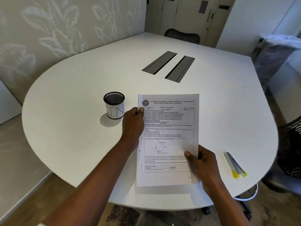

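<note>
A printed exam paper point(167, 128) is held just above the white table point(73, 95), near its front edge. My left hand point(132, 123) pinches the paper's left edge near the top, thumb on the printed side. My right hand point(203, 162) grips the lower right edge, thumb lying on the page. A black mesh pen cup point(114, 105) with a white label reading "IN" stands on the table just left of my left hand. Two highlighters with yellow ends point(235, 165) lie to the right of my right hand.
Two dark cable slots point(168, 66) are set into the middle of the table. A black mesh chair point(182, 35) stands at the far side, another chair point(291, 144) at the right edge. A patterned wall runs along the left.
</note>
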The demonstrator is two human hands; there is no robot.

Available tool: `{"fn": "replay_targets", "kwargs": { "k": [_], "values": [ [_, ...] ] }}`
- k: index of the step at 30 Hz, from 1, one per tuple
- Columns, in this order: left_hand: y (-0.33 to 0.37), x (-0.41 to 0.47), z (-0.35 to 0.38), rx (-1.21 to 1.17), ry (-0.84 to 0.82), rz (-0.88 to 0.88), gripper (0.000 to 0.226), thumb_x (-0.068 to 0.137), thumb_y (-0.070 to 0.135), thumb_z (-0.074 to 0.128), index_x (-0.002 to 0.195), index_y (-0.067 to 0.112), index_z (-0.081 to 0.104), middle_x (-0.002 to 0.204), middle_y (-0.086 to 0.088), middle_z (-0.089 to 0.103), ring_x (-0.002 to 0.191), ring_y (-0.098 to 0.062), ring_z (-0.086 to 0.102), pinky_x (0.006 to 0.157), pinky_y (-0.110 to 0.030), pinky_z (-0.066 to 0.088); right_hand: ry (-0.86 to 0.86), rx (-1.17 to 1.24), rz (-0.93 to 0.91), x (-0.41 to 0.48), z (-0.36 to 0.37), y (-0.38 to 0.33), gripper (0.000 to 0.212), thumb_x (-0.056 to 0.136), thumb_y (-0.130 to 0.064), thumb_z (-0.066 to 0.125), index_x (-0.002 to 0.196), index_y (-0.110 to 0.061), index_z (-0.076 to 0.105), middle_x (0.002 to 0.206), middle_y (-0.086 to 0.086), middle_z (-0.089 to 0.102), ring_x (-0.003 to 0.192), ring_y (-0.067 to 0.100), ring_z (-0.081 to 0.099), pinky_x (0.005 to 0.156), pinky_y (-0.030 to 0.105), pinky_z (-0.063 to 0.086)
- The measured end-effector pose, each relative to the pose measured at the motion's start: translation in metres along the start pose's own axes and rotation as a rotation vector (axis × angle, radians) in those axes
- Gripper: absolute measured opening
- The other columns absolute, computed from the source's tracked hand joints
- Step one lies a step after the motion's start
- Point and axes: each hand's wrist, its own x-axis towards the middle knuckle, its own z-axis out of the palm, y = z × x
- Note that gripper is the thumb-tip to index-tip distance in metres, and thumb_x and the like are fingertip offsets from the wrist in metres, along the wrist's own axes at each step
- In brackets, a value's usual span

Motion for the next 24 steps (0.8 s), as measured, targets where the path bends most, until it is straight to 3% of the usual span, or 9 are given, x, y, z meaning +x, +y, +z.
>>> {"fn": "replay_targets", "kwargs": {
  "k": [2, 6, 9, 10, 13, 16, 20, 22, 24],
  "values": [
    [-0.001, -0.001, 0.003, -0.036, 0.021, 0.004, 0.033, 0.111, 0.027, 0.059, 0.099, 0.000, 0.075, 0.089, 0.001, 0.077, 0.084, -0.017, 0.063, 0.079, -0.035, 0.045, 0.011, -0.014, -0.017, 0.001, 0.000, -0.001, 0.020, 0.101, -0.009, 0.072, 0.102, -0.028, 0.078, 0.088, -0.013, 0.084, 0.077, 0.009, 0.081, 0.057, 0.018, 0.060],
    [0.001, -0.002, 0.006, -0.047, 0.054, -0.006, 0.033, 0.109, 0.029, 0.060, 0.084, 0.014, 0.076, 0.073, 0.018, 0.077, 0.068, 0.000, 0.064, 0.066, -0.027, 0.045, 0.032, -0.046, -0.060, 0.002, -0.001, -0.002, 0.022, 0.101, -0.010, 0.072, 0.102, -0.031, 0.077, 0.087, -0.016, 0.083, 0.076, 0.005, 0.080, 0.056, 0.015, 0.059],
    [0.000, -0.003, 0.008, -0.037, 0.095, 0.041, 0.039, 0.110, 0.026, 0.057, 0.084, -0.002, 0.062, 0.075, 0.003, 0.067, 0.070, -0.012, 0.052, 0.067, -0.032, 0.037, 0.008, -0.045, -0.066, 0.000, 0.001, -0.003, 0.022, 0.101, -0.010, 0.072, 0.103, -0.032, 0.077, 0.089, -0.016, 0.084, 0.077, 0.005, 0.080, 0.058, 0.016, 0.060],
    [-0.002, -0.003, 0.009, -0.018, 0.109, 0.063, 0.042, 0.111, 0.025, 0.056, 0.076, 0.001, 0.055, 0.071, 0.002, 0.060, 0.069, -0.014, 0.046, 0.068, -0.034, 0.033, -0.001, -0.041, -0.062, 0.000, 0.002, -0.003, 0.022, 0.101, -0.011, 0.073, 0.103, -0.032, 0.077, 0.090, -0.016, 0.084, 0.078, 0.006, 0.081, 0.060, 0.017, 0.060],
    [-0.010, -0.003, 0.010, 0.074, 0.144, 0.125, 0.050, 0.112, 0.024, 0.055, 0.065, 0.020, 0.036, 0.062, 0.006, 0.041, 0.064, -0.016, 0.034, 0.066, -0.037, 0.028, -0.006, -0.066, -0.045, 0.001, 0.000, -0.003, 0.013, 0.098, -0.015, 0.077, 0.101, -0.028, 0.078, 0.092, -0.012, 0.084, 0.083, 0.012, 0.082, 0.070, 0.028, 0.066],
    [-0.021, -0.001, 0.011, 0.112, 0.162, 0.124, 0.052, 0.112, 0.025, 0.055, 0.065, 0.023, 0.033, 0.061, 0.007, 0.038, 0.062, -0.016, 0.033, 0.064, -0.037, 0.027, 0.004, -0.093, -0.028, 0.002, -0.008, -0.002, 0.006, 0.096, -0.020, 0.080, 0.100, -0.023, 0.079, 0.094, -0.005, 0.085, 0.087, 0.018, 0.082, 0.084, 0.045, 0.067],
    [-0.040, 0.003, 0.011, 0.164, 0.162, 0.119, 0.051, 0.111, 0.026, 0.056, 0.064, 0.021, 0.036, 0.061, 0.004, 0.041, 0.061, -0.018, 0.036, 0.063, -0.037, 0.029, 0.054, -0.134, -0.019, 0.001, -0.024, -0.003, 0.002, 0.096, -0.022, 0.081, 0.096, -0.023, 0.079, 0.088, -0.002, 0.084, 0.082, 0.021, 0.081, 0.082, 0.052, 0.067],
    [-0.052, 0.005, 0.014, 0.184, 0.147, 0.104, 0.050, 0.110, 0.026, 0.057, 0.065, 0.018, 0.038, 0.061, 0.002, 0.043, 0.062, -0.019, 0.037, 0.065, -0.038, 0.030, 0.137, -0.218, -0.036, 0.002, -0.038, -0.002, 0.004, 0.095, -0.021, 0.082, 0.097, -0.024, 0.080, 0.085, -0.004, 0.082, 0.077, 0.015, 0.078, 0.080, 0.044, 0.066],
    [-0.063, 0.007, 0.012, 0.205, 0.127, 0.117, 0.051, 0.109, 0.025, 0.057, 0.064, 0.018, 0.035, 0.060, 0.002, 0.040, 0.062, -0.020, 0.034, 0.066, -0.038, 0.028, 0.222, -0.326, -0.069, 0.003, -0.053, -0.002, 0.007, 0.094, -0.020, 0.083, 0.097, -0.025, 0.079, 0.084, -0.008, 0.080, 0.074, 0.004, 0.075, 0.072, 0.023, 0.062]
  ]
}}
